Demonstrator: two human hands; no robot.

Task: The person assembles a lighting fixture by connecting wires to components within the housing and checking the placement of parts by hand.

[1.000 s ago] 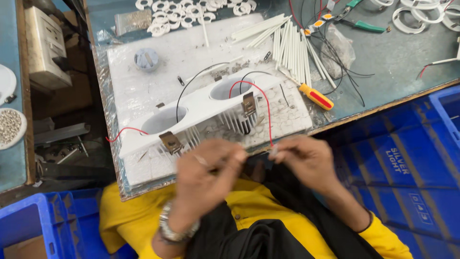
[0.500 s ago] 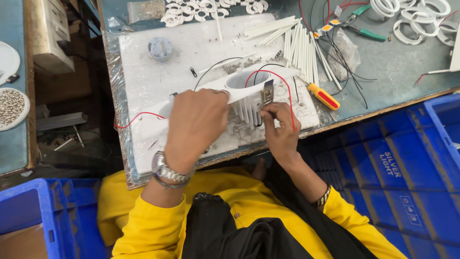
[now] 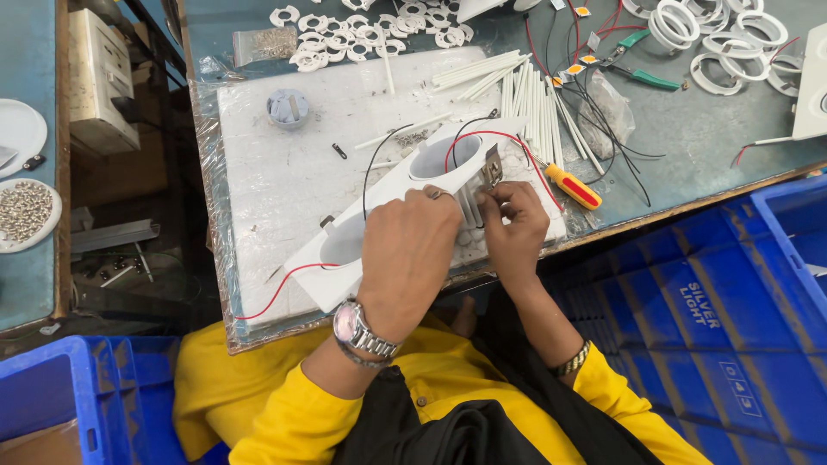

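L hand (image 3: 407,258): palm down on white twin-hole lamp housing (image 3: 405,202), fingers curled over its long edge, grip closed on the housing; wristwatch on the wrist. Housing lies tilted on white foam pad (image 3: 276,172), directly under and ahead of this hand.

R hand (image 3: 514,231): just beside L hand, touching the housing's far end; fingertips pinched on metal spring clip (image 3: 492,166), grip nearly shut around it. Whether the clip is fully gripped — can't tell.

Red wire (image 3: 508,142): loops over the housing just ahead of R hand; black wire (image 3: 372,168) ahead of L hand.

Yellow-red screwdriver (image 3: 573,186): near R hand, outer side, on the surface.

White tubes, bundle (image 3: 525,99): beyond R hand.

White rings, pile (image 3: 362,30): well beyond both hands.

Green pliers (image 3: 642,73): far off past R hand.

Blue crate (image 3: 689,310): beside R forearm, below surface edge.
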